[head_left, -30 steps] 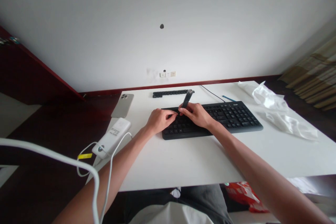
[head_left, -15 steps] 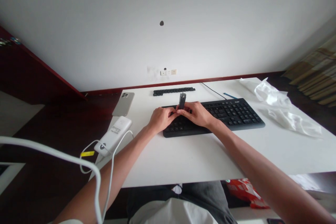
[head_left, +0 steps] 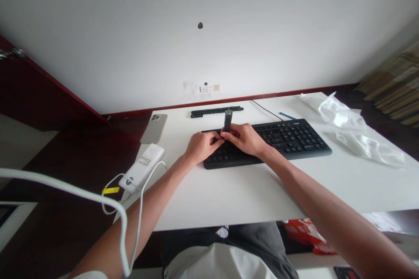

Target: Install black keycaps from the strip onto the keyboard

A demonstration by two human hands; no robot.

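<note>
A black keyboard (head_left: 294, 141) lies across the desk, with both hands over its left half. In my right hand (head_left: 245, 138), closed fingers grip a dark, narrow upright tool (head_left: 228, 121) whose lower end is hidden among the fingers and keys. Its exact kind is not clear. My left hand (head_left: 203, 146) is closed in a pinch beside the tool's base, its fingertips touching or almost touching the right ones. Whatever it pinches is too small or hidden to make out. Behind the keyboard, several loose black keycaps (head_left: 216, 112) lie in a row.
On the white desk (head_left: 209, 200), a phone (head_left: 154, 128) and a white power bank (head_left: 142, 168) with a cable (head_left: 141, 209) sit at left. A blue stick-like tool (head_left: 288, 116) lies behind the keyboard. Crumpled clear plastic (head_left: 340, 113) is at right.
The upright tool tilts slightly differently, and its top has shifted a little. Both hands stay at about the same spot on the keyboard. The whole view has moved slightly.
</note>
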